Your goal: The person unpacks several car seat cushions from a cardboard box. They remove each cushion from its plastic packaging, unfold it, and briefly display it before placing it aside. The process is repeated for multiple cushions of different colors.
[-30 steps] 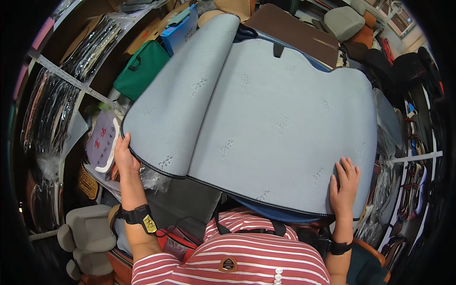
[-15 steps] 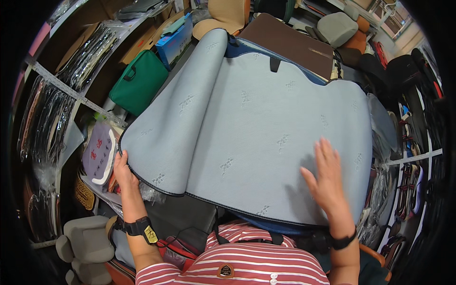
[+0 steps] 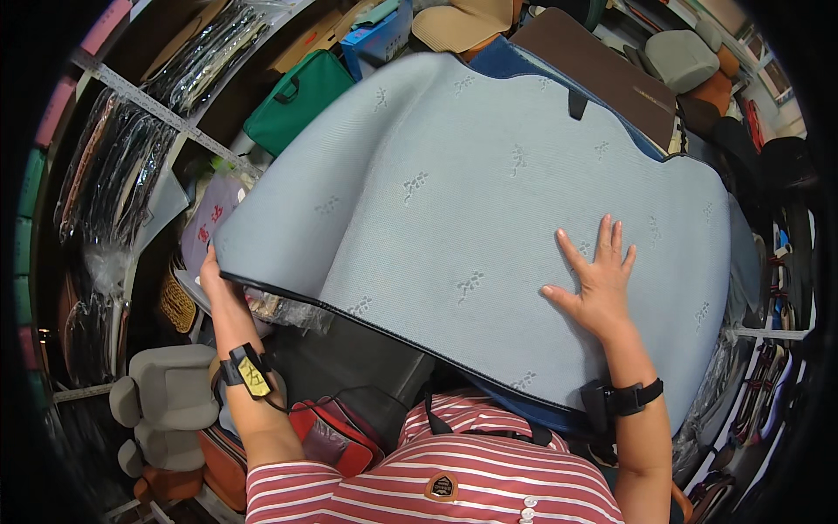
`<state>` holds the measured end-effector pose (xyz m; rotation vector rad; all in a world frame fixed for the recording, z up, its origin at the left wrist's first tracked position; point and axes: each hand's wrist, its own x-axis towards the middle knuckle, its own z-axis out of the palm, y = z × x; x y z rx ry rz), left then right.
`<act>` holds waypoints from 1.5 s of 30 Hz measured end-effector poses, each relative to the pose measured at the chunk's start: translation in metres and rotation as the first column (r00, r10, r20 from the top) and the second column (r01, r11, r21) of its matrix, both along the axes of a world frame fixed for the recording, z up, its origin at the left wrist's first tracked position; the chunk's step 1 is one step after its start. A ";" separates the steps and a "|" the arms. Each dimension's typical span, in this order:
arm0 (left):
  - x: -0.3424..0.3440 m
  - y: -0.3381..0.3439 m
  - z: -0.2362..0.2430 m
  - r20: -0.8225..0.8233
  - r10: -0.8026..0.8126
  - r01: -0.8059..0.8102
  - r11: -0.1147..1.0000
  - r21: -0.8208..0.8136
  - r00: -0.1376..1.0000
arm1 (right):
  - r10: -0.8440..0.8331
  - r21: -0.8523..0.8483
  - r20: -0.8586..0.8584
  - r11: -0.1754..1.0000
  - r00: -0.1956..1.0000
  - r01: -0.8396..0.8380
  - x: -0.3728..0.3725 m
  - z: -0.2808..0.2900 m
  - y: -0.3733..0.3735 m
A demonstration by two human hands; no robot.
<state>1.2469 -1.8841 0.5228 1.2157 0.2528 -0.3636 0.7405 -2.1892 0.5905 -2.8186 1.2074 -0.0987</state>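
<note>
A large light blue-grey fabric mat (image 3: 524, 183) with black edging and small raised sprig patterns spreads out before me. Its left part rises in a soft curved bend, and a short black tab (image 3: 577, 104) shows near its far edge. My left hand (image 3: 212, 272) is closed on the mat's near left corner and holds it up; some of its fingers are hidden behind the fabric. My right hand (image 3: 597, 284) rests palm down on the right part of the mat, fingers spread. Dark blue fabric (image 3: 504, 58) shows under the mat at the far and near edges.
Shelves with plastic-wrapped covers (image 3: 113, 166) line the left. Beyond the mat are a green case (image 3: 298, 100), a blue box (image 3: 375, 44) and a brown board (image 3: 602, 74). Near left stand a grey model seat (image 3: 177, 393) and a red bag (image 3: 336, 437).
The fold on the mat's left has opened into a broader, gentler bend. My right hand, blurred before, now lies still and spread on the fabric. The view has shifted a little.
</note>
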 end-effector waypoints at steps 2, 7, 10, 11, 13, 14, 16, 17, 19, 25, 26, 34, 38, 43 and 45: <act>0.004 0.006 -0.006 -0.102 0.028 -0.036 0.997 -0.073 0.994 | 0.028 -0.016 0.000 0.999 1.000 -0.028 0.000 -0.001 0.000; 0.009 0.013 -0.038 -0.138 0.060 -0.060 0.998 0.000 0.989 | 0.028 -0.050 -0.036 0.998 0.999 -0.029 0.000 -0.002 0.000; 0.000 0.008 -0.039 -0.031 0.166 -0.155 0.962 0.226 0.986 | 0.040 -0.073 -0.032 0.996 0.999 -0.042 -0.001 -0.006 0.001; -0.022 -0.007 -0.020 0.144 0.133 -0.176 0.923 0.343 0.981 | 0.041 -0.086 -0.036 0.995 0.999 -0.044 -0.001 -0.008 0.000; -0.073 -0.040 0.014 0.604 -0.179 -0.171 0.863 0.475 0.777 | 0.050 -0.095 -0.022 0.994 0.998 -0.052 0.000 -0.011 0.000; -0.118 -0.071 0.038 0.605 -0.369 -0.025 0.841 0.541 0.705 | 0.045 -0.096 -0.018 0.994 0.999 -0.047 -0.002 -0.013 -0.001; -0.193 -0.123 0.048 0.635 -0.653 0.317 0.757 0.571 0.413 | 0.050 -0.118 -0.003 0.992 0.999 -0.050 -0.003 -0.012 -0.002; -0.219 -0.144 0.042 0.537 -0.843 0.023 0.537 0.843 0.015 | 0.053 -0.113 0.002 0.992 0.999 -0.052 -0.003 -0.012 -0.002; -0.282 -0.185 0.038 0.419 -0.892 0.017 0.422 0.906 -0.170 | 0.066 -0.094 0.028 0.994 0.997 -0.063 -0.001 -0.014 -0.002; -0.319 -0.223 0.020 0.352 -0.913 -0.046 0.368 0.929 -0.209 | 0.173 0.057 0.002 0.983 0.985 -0.173 -0.022 0.003 0.036; -0.317 -0.220 0.017 0.350 -0.911 -0.060 0.370 0.927 -0.219 | 0.212 0.099 -0.023 0.973 0.977 -0.209 -0.026 0.006 0.044; -0.312 -0.217 0.011 0.360 -0.887 -0.072 0.395 0.916 -0.290 | 0.202 0.096 0.004 0.975 0.979 -0.202 -0.054 0.002 0.021; -0.312 -0.215 0.011 0.364 -0.886 -0.081 0.401 0.913 -0.288 | 0.015 -0.023 -0.132 1.000 0.991 -0.019 -0.083 0.007 -0.001; -0.312 -0.216 0.010 0.402 -0.867 -0.062 0.437 0.897 -0.293 | -0.231 -0.144 -0.246 0.969 0.941 0.200 -0.121 0.017 -0.021; -0.312 -0.216 0.011 0.396 -0.872 -0.070 0.431 0.900 -0.288 | -0.256 -0.141 -0.247 0.964 0.935 0.227 -0.120 0.015 -0.016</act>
